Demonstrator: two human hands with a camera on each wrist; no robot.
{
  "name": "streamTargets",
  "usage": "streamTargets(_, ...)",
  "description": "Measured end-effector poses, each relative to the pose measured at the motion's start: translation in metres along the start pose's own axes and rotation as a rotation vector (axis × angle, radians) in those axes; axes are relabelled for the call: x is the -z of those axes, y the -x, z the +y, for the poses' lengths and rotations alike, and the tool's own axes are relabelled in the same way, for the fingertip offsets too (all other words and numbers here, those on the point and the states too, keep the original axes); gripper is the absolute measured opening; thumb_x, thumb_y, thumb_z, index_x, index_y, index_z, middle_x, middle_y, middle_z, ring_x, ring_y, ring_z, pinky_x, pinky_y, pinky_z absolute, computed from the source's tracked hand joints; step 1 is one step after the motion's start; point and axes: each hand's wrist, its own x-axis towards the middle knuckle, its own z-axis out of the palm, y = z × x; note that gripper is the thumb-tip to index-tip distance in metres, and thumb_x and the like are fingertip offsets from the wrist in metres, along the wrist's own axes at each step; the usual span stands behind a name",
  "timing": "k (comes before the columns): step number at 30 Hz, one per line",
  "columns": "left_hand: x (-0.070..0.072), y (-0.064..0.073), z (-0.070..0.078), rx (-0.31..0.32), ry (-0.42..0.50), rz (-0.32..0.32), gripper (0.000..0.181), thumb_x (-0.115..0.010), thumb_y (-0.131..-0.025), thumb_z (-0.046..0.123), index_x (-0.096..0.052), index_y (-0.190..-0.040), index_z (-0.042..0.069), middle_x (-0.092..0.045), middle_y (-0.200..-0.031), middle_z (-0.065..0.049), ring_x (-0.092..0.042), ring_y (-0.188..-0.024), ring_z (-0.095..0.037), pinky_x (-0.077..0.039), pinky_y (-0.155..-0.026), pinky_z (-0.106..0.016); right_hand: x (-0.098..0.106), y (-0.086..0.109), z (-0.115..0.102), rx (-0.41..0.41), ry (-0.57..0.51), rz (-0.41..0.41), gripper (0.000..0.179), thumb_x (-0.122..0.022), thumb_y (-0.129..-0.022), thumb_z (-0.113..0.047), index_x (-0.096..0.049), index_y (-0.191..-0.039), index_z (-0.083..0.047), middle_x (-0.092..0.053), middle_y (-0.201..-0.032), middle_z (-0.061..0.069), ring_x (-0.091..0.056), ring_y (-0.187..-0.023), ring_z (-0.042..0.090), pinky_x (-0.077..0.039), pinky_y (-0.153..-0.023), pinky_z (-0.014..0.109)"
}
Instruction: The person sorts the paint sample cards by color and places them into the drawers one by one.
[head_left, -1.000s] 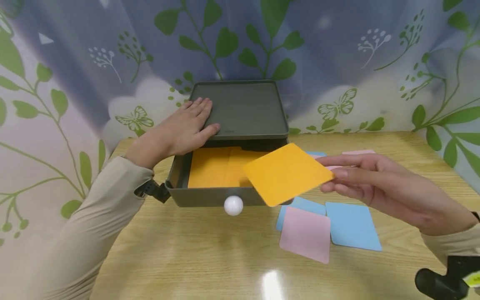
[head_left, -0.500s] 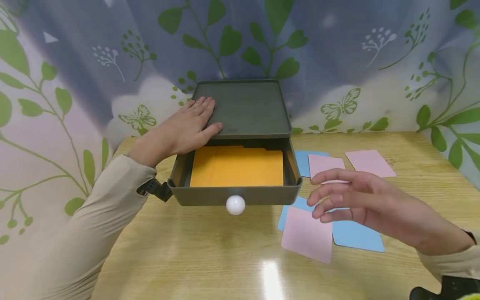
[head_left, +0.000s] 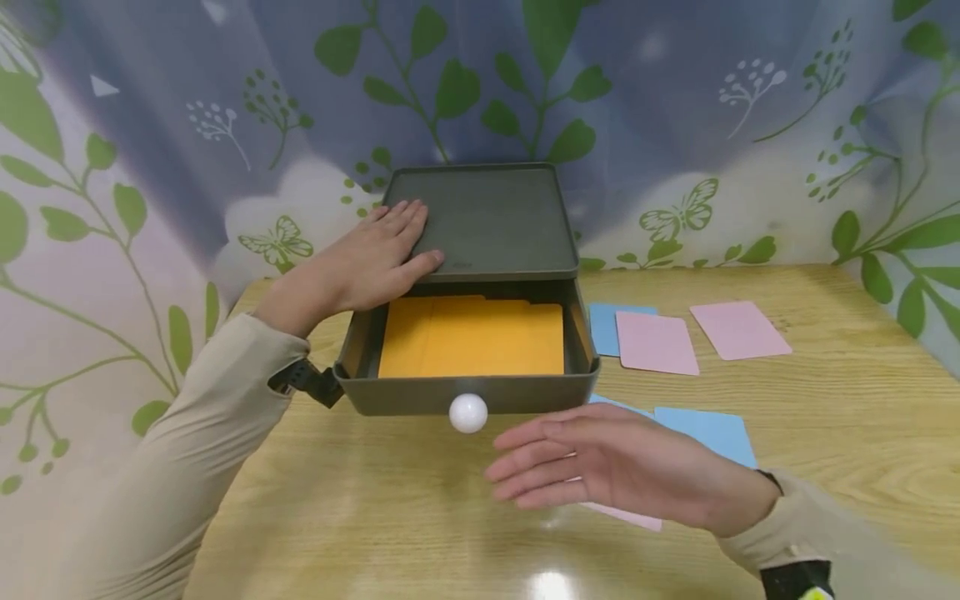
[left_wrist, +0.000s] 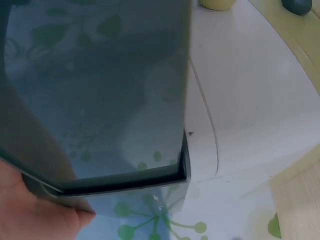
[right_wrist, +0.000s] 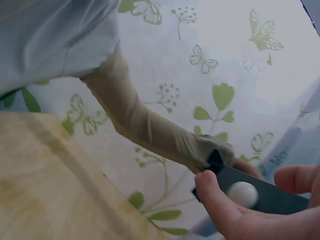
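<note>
The pulled-out drawer (head_left: pixel 540 395) has a wide gap on top, so fingers could dip straight down to the yellow cards (head_left: pixel 472 342). Farther back, the box top (head_left: pixel 487 221) covers the way like a roof. The left hand (head_left: pixel 367 262) lies on its left side, and the left sleeve (head_left: pixel 202 425) blocks that side. A leafy curtain (head_left: pixel 660 92) stands just behind the box. In front, a small space splits the right hand (head_left: pixel 615 467) from the white knob (head_left: pixel 468 413). Left of that hand, the bench (head_left: pixel 352 500) has lots of room. A hand could slide over the flat pink card (head_left: pixel 657 342) and blue card (head_left: pixel 712 429).
</note>
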Motion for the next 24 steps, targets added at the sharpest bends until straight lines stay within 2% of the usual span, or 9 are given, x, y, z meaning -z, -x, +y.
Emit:
streamTargets(5,0.0,0.0,-0.002,-0.008,0.02,-0.002,0.071,-0.022,-0.105,0.044,0.001,-0.152,-0.004,0.004,-0.159,-0.022,0.005,-0.147,-0.035,0.004,-0.118,-0.047,-0.005,-0.023,0.013,-0.03,-0.082,0.04,0.041,-0.034,-0.106,-0.012,-0.04,-0.137,0.015,-0.046,-0.137,0.034,-0.05,-0.126,0.037,-0.033,-0.11,0.047)
streamTargets(9,0.001,0.0,-0.002,-0.01,0.036,-0.008,0.071,-0.024,-0.105,0.042,0.0,-0.152,-0.005,0.004,-0.159,-0.022,0.005,-0.147,-0.035,0.004,-0.118,-0.047,-0.007,-0.034,0.013,-0.035,-0.107,0.069,0.042,-0.038,-0.106,-0.015,-0.039,-0.137,0.012,-0.046,-0.137,0.034,-0.049,-0.127,0.037,-0.032,-0.111,0.048)
streamTargets(12,0.001,0.0,-0.002,-0.011,0.05,-0.014,0.07,-0.025,-0.106,0.041,0.0,-0.152,-0.005,0.005,-0.159,-0.023,0.006,-0.147,-0.035,0.005,-0.118,-0.047,-0.006,-0.039,0.01,-0.033,-0.102,0.089,0.044,-0.039,-0.105,-0.016,-0.037,-0.139,0.012,-0.047,-0.136,0.032,-0.049,-0.127,0.037,-0.032,-0.111,0.048)
streamTargets(18,0.005,0.0,-0.002,-0.004,0.073,-0.029,0.071,-0.026,-0.106,0.042,0.002,-0.152,-0.005,0.006,-0.159,-0.022,0.008,-0.147,-0.033,0.005,-0.118,-0.046,0.006,-0.05,0.005,0.034,-0.057,0.136,0.042,-0.037,-0.105,-0.015,-0.036,-0.137,0.014,-0.047,-0.137,0.032,-0.049,-0.127,0.038,-0.033,-0.11,0.047)
streamTargets(24,0.004,-0.001,-0.002,0.009,0.068,-0.034,0.073,-0.025,-0.105,0.045,0.003,-0.152,-0.003,0.007,-0.159,-0.02,0.008,-0.147,-0.032,0.006,-0.118,-0.045,0.022,-0.065,-0.006,0.063,0.004,0.242,0.049,-0.037,-0.106,-0.017,-0.029,-0.142,0.016,-0.043,-0.14,0.032,-0.044,-0.131,0.039,-0.035,-0.109,0.044)
